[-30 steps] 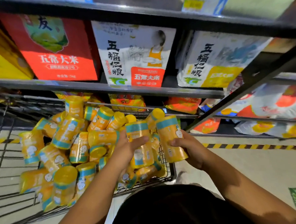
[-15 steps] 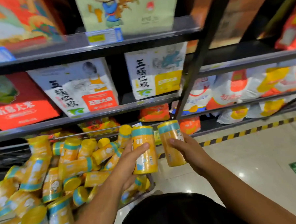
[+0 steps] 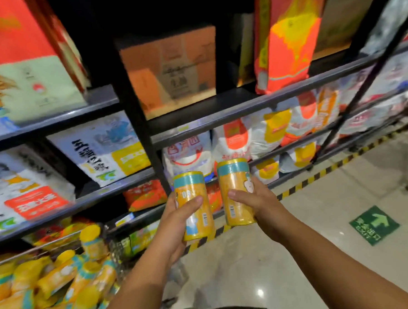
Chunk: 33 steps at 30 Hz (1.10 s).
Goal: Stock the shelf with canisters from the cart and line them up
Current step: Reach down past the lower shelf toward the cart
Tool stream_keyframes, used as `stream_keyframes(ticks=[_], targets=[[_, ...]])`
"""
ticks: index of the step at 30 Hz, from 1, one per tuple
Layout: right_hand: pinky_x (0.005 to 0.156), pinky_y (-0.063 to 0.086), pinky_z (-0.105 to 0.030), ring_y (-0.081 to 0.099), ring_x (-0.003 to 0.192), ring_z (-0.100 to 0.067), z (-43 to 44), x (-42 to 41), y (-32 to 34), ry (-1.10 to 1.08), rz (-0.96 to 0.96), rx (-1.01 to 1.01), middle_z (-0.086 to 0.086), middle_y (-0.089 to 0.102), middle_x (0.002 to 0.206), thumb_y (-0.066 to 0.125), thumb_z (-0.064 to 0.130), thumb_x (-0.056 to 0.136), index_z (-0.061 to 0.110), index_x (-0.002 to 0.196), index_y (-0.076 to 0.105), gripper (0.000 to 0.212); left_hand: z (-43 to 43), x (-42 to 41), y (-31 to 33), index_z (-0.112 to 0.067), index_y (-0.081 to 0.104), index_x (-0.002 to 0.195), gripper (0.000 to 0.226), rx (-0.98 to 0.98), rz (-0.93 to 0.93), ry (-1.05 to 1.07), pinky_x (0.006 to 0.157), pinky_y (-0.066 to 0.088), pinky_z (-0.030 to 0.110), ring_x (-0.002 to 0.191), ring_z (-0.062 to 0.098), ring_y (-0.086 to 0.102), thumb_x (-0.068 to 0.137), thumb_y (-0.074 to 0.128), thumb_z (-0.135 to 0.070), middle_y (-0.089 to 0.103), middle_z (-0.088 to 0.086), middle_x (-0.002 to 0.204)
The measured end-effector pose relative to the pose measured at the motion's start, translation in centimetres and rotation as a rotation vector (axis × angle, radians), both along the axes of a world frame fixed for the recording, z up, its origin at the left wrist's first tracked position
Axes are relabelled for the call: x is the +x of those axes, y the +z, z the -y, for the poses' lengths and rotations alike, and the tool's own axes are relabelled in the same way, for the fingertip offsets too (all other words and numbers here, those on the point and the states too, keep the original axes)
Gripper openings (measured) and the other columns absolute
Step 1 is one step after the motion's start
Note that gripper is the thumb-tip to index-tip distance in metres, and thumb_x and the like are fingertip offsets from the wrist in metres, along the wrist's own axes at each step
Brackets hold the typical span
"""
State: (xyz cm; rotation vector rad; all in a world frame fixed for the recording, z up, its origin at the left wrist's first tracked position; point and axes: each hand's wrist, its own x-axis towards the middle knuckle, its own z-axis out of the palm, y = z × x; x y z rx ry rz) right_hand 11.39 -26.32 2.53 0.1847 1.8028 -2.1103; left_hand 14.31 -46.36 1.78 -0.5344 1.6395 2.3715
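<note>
My left hand (image 3: 173, 223) is wrapped around a yellow canister (image 3: 198, 225) with a teal band, thumb across its front, holding it upright. Just beside it, my right hand (image 3: 256, 202) grips a second canister (image 3: 235, 178) the same way, with a narrow gap between the two cans. Both are in the air in front of the dark shelf (image 3: 231, 110), whose rail runs above the hands. Below and left of my left hand, the cart (image 3: 117, 250) holds a heap of matching canisters (image 3: 51, 280).

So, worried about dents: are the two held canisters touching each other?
Apart. The head view shows a clear gap, with background visible through it, between the left canister and the right canister.
</note>
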Motion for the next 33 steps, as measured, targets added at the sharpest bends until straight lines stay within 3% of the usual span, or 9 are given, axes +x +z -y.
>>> stream_keyframes(ticks=[3,6,9,15,19,25,27,30,33], targets=[[0.073,0.059,-0.035,0.074,0.095,-0.020,-2.8,-1.7,2.2,-0.014,-0.062,0.024,-0.001,0.076,0.103,0.093,0.028,0.065,0.022,0.127,0.059,0.071,-2.7,-2.2,1.8,-0.021,0.056,0.131,0.072,-0.002,-0.052,-0.035,0.082,0.059,0.051,0.103,0.033,0.071,0.066,0.086,-0.026,0.072,0.015,0.118],[0.068,0.059,-0.029,0.075,0.090,-0.015,-4.8,-3.6,3.9,-0.060,-0.101,0.018,0.002,0.077,0.099,0.081,0.018,0.079,0.022,0.125,0.059,0.051,-4.4,-4.9,3.6,-0.023,0.053,0.135,0.086,-0.028,-0.107,-0.066,0.092,0.055,0.058,0.110,0.035,0.069,0.058,0.090,-0.033,0.070,0.013,0.122],[0.070,0.060,-0.031,0.074,0.092,-0.015,-6.2,-5.9,5.4,-0.082,-0.149,0.045,0.001,0.076,0.101,0.077,0.018,0.086,0.027,0.120,0.060,0.038,-5.5,-8.1,5.7,-0.022,0.052,0.135,0.079,-0.061,-0.161,-0.074,0.084,0.057,0.049,0.105,0.031,0.071,0.063,0.086,-0.029,0.073,0.010,0.116],[0.075,0.063,-0.038,0.074,0.095,-0.023,-6.5,-10.9,8.9,-0.123,-0.267,0.069,-0.009,0.074,0.107,0.080,0.017,0.086,0.018,0.122,0.059,0.042,-6.5,-14.1,9.5,-0.017,0.055,0.124,0.061,-0.088,-0.308,-0.114,0.063,0.058,0.036,0.085,0.023,0.074,0.068,0.077,-0.022,0.075,0.005,0.096],[0.078,0.062,-0.038,0.073,0.096,-0.024,-7.0,-15.1,12.7,-0.123,-0.393,0.080,-0.006,0.074,0.105,0.080,0.031,0.073,0.021,0.123,0.058,0.055,-6.8,-18.7,12.8,-0.023,0.056,0.122,0.061,-0.068,-0.425,-0.078,0.064,0.058,0.036,0.085,0.023,0.074,0.065,0.080,-0.022,0.073,0.006,0.099],[0.069,0.058,-0.027,0.073,0.092,-0.017,-7.2,-22.2,19.1,-0.115,-0.617,0.135,-0.006,0.074,0.105,0.082,0.026,0.076,0.014,0.124,0.057,0.056,-5.7,-25.4,19.7,-0.023,0.052,0.119,0.066,-0.142,-0.711,0.028,0.067,0.058,0.029,0.084,0.014,0.072,0.060,0.083,-0.022,0.073,-0.006,0.093],[0.067,0.060,-0.028,0.072,0.087,-0.013,-6.8,-24.2,21.1,-0.120,-0.667,0.127,-0.006,0.073,0.102,0.084,0.024,0.077,0.013,0.123,0.056,0.056,-5.2,-27.0,22.0,-0.022,0.053,0.119,0.066,-0.180,-0.769,0.029,0.068,0.058,0.030,0.084,0.014,0.072,0.062,0.084,-0.027,0.072,-0.005,0.093],[0.066,0.059,-0.026,0.072,0.086,-0.012,-6.1,-27.1,23.3,-0.114,-0.726,0.071,0.002,0.074,0.095,0.074,0.030,0.075,0.015,0.122,0.055,0.053,-4.7,-29.1,25.1,-0.019,0.054,0.114,0.063,-0.237,-0.846,0.060,0.066,0.057,0.030,0.080,0.013,0.071,0.061,0.086,-0.031,0.071,-0.005,0.088],[0.072,0.060,-0.029,0.073,0.093,-0.018,-5.9,-29.5,25.1,-0.079,-0.790,0.082,0.003,0.074,0.099,0.084,0.034,0.075,0.020,0.120,0.057,0.054,-4.7,-31.0,28.0,-0.018,0.053,0.112,0.062,-0.290,-0.901,0.102,0.066,0.057,0.030,0.080,0.012,0.071,0.060,0.086,-0.031,0.070,-0.006,0.086]])
